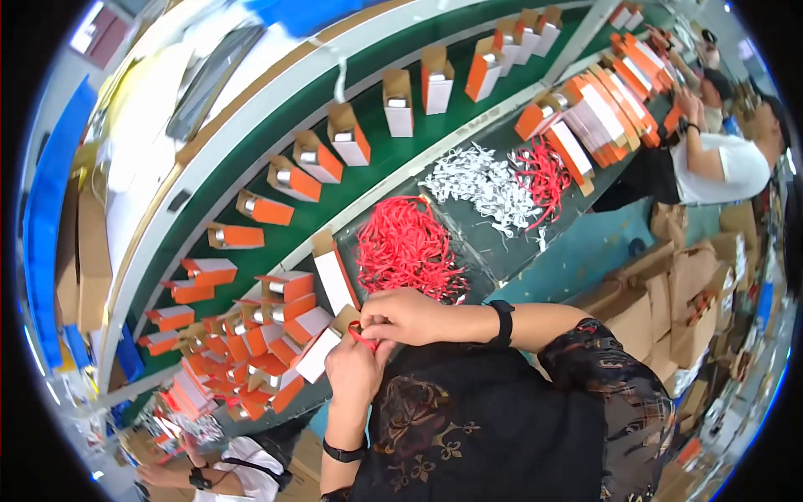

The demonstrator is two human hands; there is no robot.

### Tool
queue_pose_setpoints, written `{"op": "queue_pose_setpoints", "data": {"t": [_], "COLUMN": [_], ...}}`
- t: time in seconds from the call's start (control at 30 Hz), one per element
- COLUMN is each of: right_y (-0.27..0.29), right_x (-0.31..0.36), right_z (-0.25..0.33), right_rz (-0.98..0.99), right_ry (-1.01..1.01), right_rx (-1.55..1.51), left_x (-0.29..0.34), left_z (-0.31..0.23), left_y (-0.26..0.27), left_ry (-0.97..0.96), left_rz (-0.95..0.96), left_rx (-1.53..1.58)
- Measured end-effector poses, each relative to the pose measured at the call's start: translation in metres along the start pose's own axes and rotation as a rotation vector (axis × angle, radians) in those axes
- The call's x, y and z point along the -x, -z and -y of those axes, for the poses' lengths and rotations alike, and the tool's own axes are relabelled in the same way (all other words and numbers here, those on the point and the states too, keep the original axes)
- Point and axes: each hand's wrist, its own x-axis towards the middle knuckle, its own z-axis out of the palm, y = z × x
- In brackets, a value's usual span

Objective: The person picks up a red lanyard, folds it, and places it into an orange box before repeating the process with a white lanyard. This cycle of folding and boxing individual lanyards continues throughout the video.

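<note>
Pinches red strap (361,336) between fingertips of left hand (355,370) and right hand (407,316), close together, near open flap of white-and-orange carton (318,357). Can't tell if left hand also grips carton. Has open orange cartons (248,345) clustered to left; heap of red straps (406,245) just past right hand on dark counter (495,253); white straps (483,182) farther out. Beyond, shows spaced cartons (399,113) along green conveyor belt (381,165).

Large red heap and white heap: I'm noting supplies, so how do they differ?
The large red heap is nearer the right hand; the white heap lies farther off. The large red heap looks dense, while the white heap spreads looser. The white heap meets the smaller red heap; the large red heap doesn't. Both are tangled strips on the dark bench top.
</note>
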Motion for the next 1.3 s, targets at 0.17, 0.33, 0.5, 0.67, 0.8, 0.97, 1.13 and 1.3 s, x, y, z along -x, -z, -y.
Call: {"op": "queue_pose_setpoints", "data": {"t": [0.17, 0.33, 0.5, 0.67, 0.8, 0.97, 1.13, 1.3], "right_y": [0.023, 0.092, 0.143, 0.148, 0.150, 0.121, 0.032, -0.036], "right_x": [0.012, -0.007, -0.046, -0.052, -0.031, -0.019, -0.018, -0.045], "right_z": [-0.062, -0.198, -0.235, -0.259, -0.235, -0.103, 0.019, 0.072], "right_rz": [0.123, -0.471, -0.539, -0.649, -0.832, -0.542, -0.325, -0.264], "right_ry": [-0.090, -0.479, -0.622, -0.609, -0.472, -0.297, -0.048, 0.618], "right_rx": [-0.193, 0.281, 0.748, 0.734, 0.024, -0.603, -0.492, 0.466], "left_x": [-0.008, 0.001, 0.016, 0.023, 0.019, 0.012, -0.014, 0.005], "left_z": [-0.011, -0.007, -0.018, -0.010, -0.005, 0.012, 0.016, 0.013], "left_y": [0.015, 0.016, 0.032, 0.034, 0.037, 0.021, -0.006, 0.020], "left_ry": [-0.176, 0.055, 0.202, 0.251, 0.323, 0.167, 0.176, 0.315], "left_rz": [-0.055, 0.097, 0.251, 0.114, -0.080, -0.424, -0.493, -0.356], "left_rx": [-0.014, -0.314, -0.509, -0.337, -0.042, 0.414, 1.798, 2.592]}}
